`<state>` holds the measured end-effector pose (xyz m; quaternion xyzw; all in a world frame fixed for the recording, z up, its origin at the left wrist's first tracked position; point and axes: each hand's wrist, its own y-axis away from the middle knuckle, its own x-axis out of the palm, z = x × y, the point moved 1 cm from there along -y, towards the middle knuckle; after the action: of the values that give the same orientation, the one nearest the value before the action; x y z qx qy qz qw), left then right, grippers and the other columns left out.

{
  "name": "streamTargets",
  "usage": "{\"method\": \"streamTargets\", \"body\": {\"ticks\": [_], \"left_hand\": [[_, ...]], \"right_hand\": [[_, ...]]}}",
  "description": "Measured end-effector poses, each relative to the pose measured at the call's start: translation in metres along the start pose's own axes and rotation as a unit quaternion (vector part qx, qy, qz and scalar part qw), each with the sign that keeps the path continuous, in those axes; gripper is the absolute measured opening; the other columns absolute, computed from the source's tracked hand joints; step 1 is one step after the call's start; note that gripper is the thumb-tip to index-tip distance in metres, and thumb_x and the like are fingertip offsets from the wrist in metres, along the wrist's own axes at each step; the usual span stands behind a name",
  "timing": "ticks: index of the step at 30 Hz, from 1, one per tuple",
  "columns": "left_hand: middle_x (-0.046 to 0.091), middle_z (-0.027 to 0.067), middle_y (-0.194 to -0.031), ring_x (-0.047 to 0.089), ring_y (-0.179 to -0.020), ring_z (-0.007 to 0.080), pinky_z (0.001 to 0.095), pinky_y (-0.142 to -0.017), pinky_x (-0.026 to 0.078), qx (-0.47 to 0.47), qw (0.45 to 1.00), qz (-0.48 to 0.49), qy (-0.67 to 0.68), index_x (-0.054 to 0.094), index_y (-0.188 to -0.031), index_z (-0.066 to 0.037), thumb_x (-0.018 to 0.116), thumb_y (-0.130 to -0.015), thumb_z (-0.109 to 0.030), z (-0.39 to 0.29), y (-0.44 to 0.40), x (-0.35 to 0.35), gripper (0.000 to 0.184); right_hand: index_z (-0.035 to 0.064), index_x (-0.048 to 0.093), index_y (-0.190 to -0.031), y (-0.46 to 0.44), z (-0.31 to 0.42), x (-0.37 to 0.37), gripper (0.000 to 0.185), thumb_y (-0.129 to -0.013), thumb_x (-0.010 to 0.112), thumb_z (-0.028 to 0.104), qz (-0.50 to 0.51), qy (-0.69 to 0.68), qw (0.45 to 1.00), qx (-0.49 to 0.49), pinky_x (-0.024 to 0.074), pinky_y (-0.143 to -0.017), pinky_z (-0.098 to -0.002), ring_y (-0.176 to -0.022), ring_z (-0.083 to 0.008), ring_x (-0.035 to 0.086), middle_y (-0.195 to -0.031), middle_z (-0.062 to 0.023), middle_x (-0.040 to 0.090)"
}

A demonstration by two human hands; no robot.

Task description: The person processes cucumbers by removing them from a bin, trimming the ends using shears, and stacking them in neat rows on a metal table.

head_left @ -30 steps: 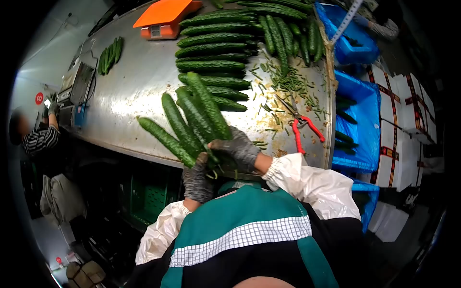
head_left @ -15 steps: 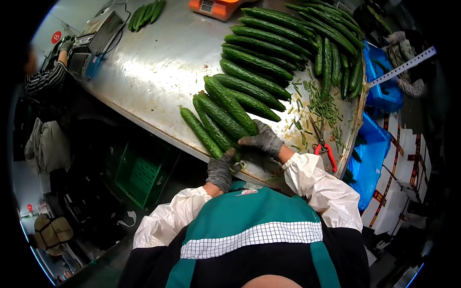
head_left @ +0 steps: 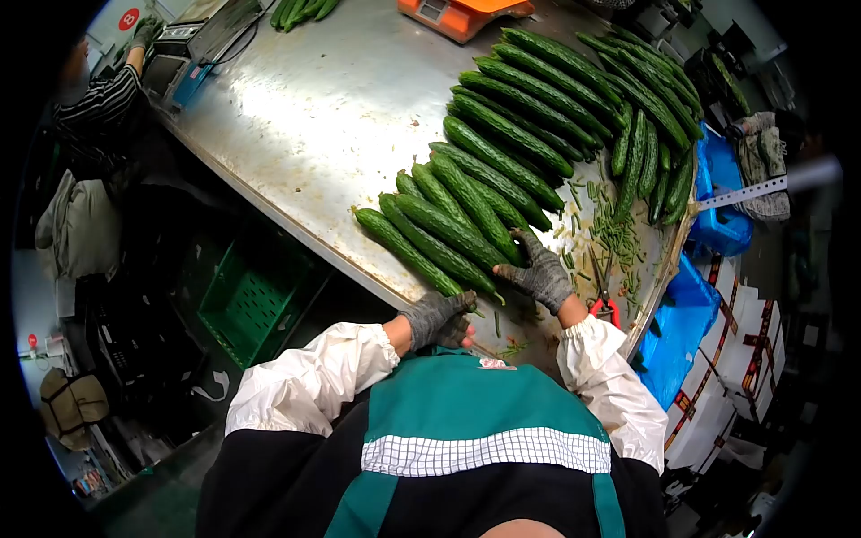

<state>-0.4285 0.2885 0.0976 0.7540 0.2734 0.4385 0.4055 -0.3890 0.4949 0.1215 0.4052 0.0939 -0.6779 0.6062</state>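
Dark green cucumbers (head_left: 529, 108) lie side by side in a slanting row on the metal table, their near ends toward me. My right hand (head_left: 541, 273), in a grey glove, has thumb and fingers around the near end of a cucumber (head_left: 475, 204) in the front group. At the row's left end, my left hand (head_left: 437, 320) rests by the near tip of the outermost cucumber (head_left: 408, 249). Its thumb and fingers are apart, and a bare fingertip shows below. Red-handled scissors (head_left: 604, 300) lie right of my right hand, partly covered by my wrist and sleeve.
Cut green stem bits (head_left: 614, 238) litter the metal table (head_left: 269, 134). An orange scale (head_left: 462, 13) stands at the back. Blue-lined containers (head_left: 686, 327) are beyond the right edge; a green crate (head_left: 260, 291) sits below the left edge. Another person in striped sleeves (head_left: 99, 103) is at far left.
My view has shifted, moving the table rightward in the picture. My left hand has come off the outer cucumber's end and opened. The front cucumbers lie closer against the row.
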Motion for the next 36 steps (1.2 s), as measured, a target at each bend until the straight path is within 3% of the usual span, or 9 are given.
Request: {"method": "streamTargets", "body": {"ticks": [5,9,13,15,19,22,26,35,36], "left_hand": [[0.062,0.0114,-0.063,0.06,-0.047,0.0194,0.0274,-0.038,0.046,-0.087,0.976,0.031,-0.199,0.052,-0.086,-0.002,0.053,-0.083,-0.046,-0.031,0.013,-0.015,0.044],[0.063,0.0097,-0.064,0.057,-0.045,0.0151,0.0255,-0.04,0.046,-0.012,0.951,0.033,-0.307,0.056,-0.082,0.001,0.051,-0.086,-0.041,-0.05,0.014,-0.041,0.043],[0.063,0.0073,-0.064,0.057,-0.044,0.0122,0.0236,-0.041,0.045,0.047,0.935,0.068,-0.346,0.058,-0.083,0.0,0.052,-0.086,-0.034,-0.096,0.046,-0.068,0.035],[0.063,0.0071,-0.066,0.058,-0.046,0.0123,0.0223,-0.043,0.045,0.057,0.938,0.006,-0.341,0.058,-0.084,0.0,0.052,-0.086,-0.031,-0.126,0.06,-0.082,0.031],[0.062,0.0087,-0.065,0.055,-0.047,0.0117,0.0245,-0.046,0.046,0.266,0.897,-0.207,-0.284,0.057,-0.101,0.001,0.055,-0.084,-0.029,-0.171,0.031,-0.124,0.034],[0.061,0.0083,-0.064,0.053,-0.046,0.0113,0.0269,-0.047,0.046,0.205,0.853,-0.229,-0.422,0.055,-0.109,-0.002,0.057,-0.083,-0.029,-0.194,0.016,-0.123,0.038],[0.059,0.0056,-0.063,0.051,-0.044,0.01,0.0257,-0.047,0.045,0.158,0.876,-0.147,-0.431,0.058,-0.105,-0.003,0.059,-0.082,-0.027,-0.201,0.0,-0.116,0.033],[0.059,0.0056,-0.062,0.049,-0.043,0.0093,0.0255,-0.046,0.045,0.201,0.895,-0.156,-0.366,0.062,-0.088,-0.002,0.06,-0.081,-0.019,-0.194,-0.015,-0.12,0.019],[0.059,0.0081,-0.062,0.051,-0.046,0.0138,0.0283,-0.049,0.046,0.286,0.836,-0.182,-0.432,0.061,-0.087,-0.001,0.059,-0.081,-0.021,-0.19,-0.018,-0.121,0.02]], "right_hand": [[0.0028,0.04,-0.125,0.005,0.002,0.007,0.078,-0.066,0.072,0.041,-0.033,0.014,0.999,-0.009,0.0401,-0.091,-0.0368,-0.107,-0.0328,0.051,-0.117,-0.0222,0.051],[0.0025,0.038,-0.127,0.008,0.005,0.014,0.08,-0.066,0.072,0.041,-0.04,0.0,0.999,-0.022,0.0376,-0.094,-0.0359,-0.112,-0.0319,0.048,-0.122,-0.0218,0.047],[0.0028,0.037,-0.128,0.007,0.012,0.014,0.084,-0.063,0.073,0.043,-0.032,0.04,0.999,-0.004,0.037,-0.095,-0.0366,-0.113,-0.0317,0.046,-0.123,-0.02,0.046],[0.0032,0.037,-0.128,0.006,0.012,0.016,0.086,-0.062,0.074,0.043,-0.024,0.043,0.999,0.006,0.0372,-0.095,-0.037,-0.113,-0.0315,0.046,-0.123,-0.0202,0.046],[0.0026,0.037,-0.128,0.01,0.018,0.02,0.085,-0.061,0.076,0.038,-0.027,0.066,0.997,0.012,0.0361,-0.096,-0.0375,-0.115,-0.0323,0.043,-0.124,-0.0206,0.044],[0.0025,0.037,-0.128,0.012,0.018,0.022,0.087,-0.06,0.077,0.038,-0.045,0.063,0.997,0.008,0.0363,-0.096,-0.0383,-0.114,-0.0335,0.044,-0.123,-0.0213,0.045],[0.0024,0.037,-0.128,0.014,0.015,0.026,0.087,-0.059,0.077,0.038,-0.068,0.045,0.997,0.001,0.0366,-0.095,-0.039,-0.114,-0.034,0.044,-0.121,-0.0213,0.046],[0.0025,0.04,-0.125,0.016,0.015,0.03,0.087,-0.055,0.079,0.038,-0.094,0.033,0.995,-0.001,0.0375,-0.093,-0.0404,-0.11,-0.0347,0.045,-0.119,-0.0208,0.047],[0.0025,0.04,-0.125,0.016,0.015,0.029,0.087,-0.055,0.079,0.038,-0.094,0.033,0.995,0.0,0.0375,-0.093,-0.0404,-0.11,-0.0347,0.045,-0.119,-0.0208,0.047]]}}
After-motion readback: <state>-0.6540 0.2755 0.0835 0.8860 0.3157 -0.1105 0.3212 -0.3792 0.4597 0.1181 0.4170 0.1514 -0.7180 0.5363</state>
